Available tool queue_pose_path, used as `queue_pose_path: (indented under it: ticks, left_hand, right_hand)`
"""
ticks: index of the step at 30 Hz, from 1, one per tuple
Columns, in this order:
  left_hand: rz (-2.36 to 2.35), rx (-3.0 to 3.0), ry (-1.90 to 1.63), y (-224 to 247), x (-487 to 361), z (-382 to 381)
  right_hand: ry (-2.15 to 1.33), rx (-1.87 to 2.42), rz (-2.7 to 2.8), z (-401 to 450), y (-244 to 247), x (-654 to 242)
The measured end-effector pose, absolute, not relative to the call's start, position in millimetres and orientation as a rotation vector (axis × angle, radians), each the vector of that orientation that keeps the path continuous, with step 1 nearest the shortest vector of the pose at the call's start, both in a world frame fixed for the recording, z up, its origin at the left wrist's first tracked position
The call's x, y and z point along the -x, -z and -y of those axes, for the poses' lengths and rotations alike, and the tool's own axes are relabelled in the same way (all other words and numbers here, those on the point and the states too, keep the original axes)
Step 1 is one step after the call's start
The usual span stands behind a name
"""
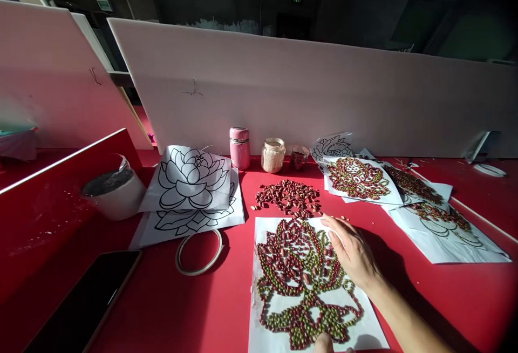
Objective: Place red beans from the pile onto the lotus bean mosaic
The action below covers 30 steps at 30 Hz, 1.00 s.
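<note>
A white sheet point(275, 301) on the red table bears a lotus pattern made of red and green beans. Over its upper right edge lies my right hand point(350, 245), its fingers held close together near the top corner; what is under the fingertips is hidden. At the bottom edge only a fingertip or two of my left hand point(324, 344) show, by the lowest green beans. Just beyond the sheet spreads a pile of speckled reddish beans point(289, 195).
Lotus line drawings point(194, 180), a tape roll point(199, 273), a phone point(81, 304) and a bin point(115, 194) are at left. A pink flask point(240, 149) and a jar point(273, 156) stand behind. Bean-covered sheets point(360, 180) lie at right, before a pale partition point(324, 94).
</note>
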<state>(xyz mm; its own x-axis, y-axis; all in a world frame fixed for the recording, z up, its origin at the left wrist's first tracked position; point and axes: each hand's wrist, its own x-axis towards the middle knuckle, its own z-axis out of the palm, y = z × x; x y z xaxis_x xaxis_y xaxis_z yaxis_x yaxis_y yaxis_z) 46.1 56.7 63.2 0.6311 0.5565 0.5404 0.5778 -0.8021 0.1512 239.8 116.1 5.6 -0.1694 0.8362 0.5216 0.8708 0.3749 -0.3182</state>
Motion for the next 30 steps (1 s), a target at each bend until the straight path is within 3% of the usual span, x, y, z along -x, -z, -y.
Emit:
queue_pose_path:
  ticks: [7, 12, 19, 30]
  left_hand:
    - [1.151, 2.782, 0.899, -103, -55, -235]
    - [1.229, 2.848, 0.877, -115, -81, -319]
    - [1.273, 2.901, 0.876, -134, -104, -364]
    - [1.247, 3.098, 0.753, -103, -106, -405]
  right_hand:
    - [0.079, 1.506, 2.16, -114, -9, -229]
    - [0.074, 1.509, 2.178, -110, -9, -228]
    - [0.028, 1.468, 2.04, -114, -12, -227]
    - [-0.119, 1.682, 2.026, -180, -26, -201]
